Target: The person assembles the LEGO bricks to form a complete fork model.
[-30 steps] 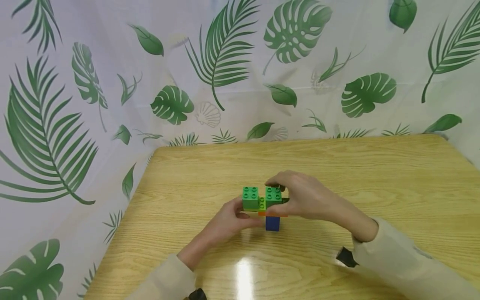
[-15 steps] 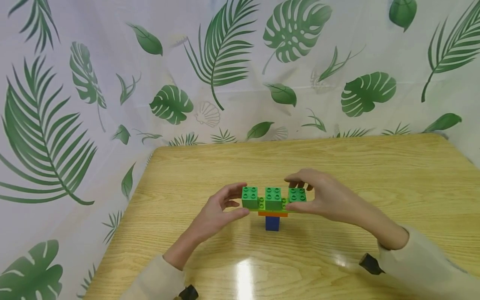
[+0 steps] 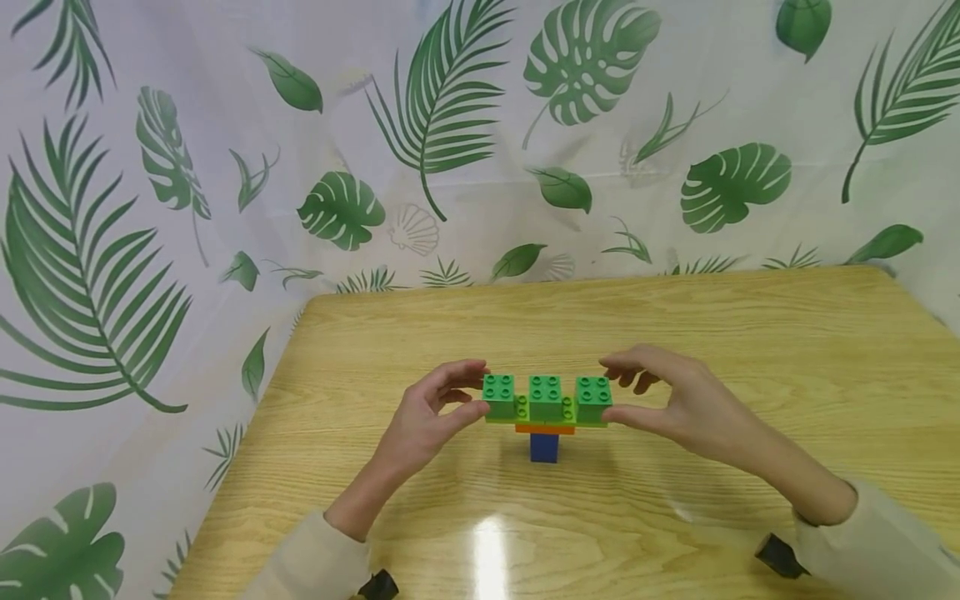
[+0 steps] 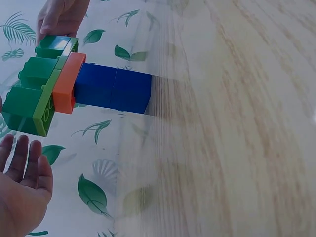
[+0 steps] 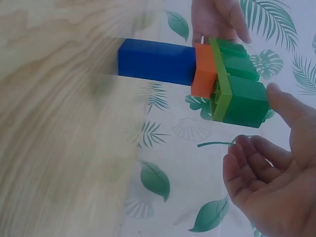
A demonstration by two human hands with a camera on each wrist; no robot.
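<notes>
A toy brick build stands upright on the table. Two stacked blue bricks form its stem, topped by an orange brick and a lime-green layer. Above these sit three green bricks in a row: left, middle and right. My left hand is at the left green brick, fingers spread around its end without gripping. At the opposite end, my right hand has its thumb at the right green brick; its other fingers are loosely bent and clear of it.
The wood-grain table extends around the build. Behind it and along the left hangs a white cloth printed with green leaves. Black devices sit by both wrists, one near the right sleeve.
My right hand has moved right, from the middle green brick to the right one, then slightly off it. My left hand has come out from beneath the left end to beside it.
</notes>
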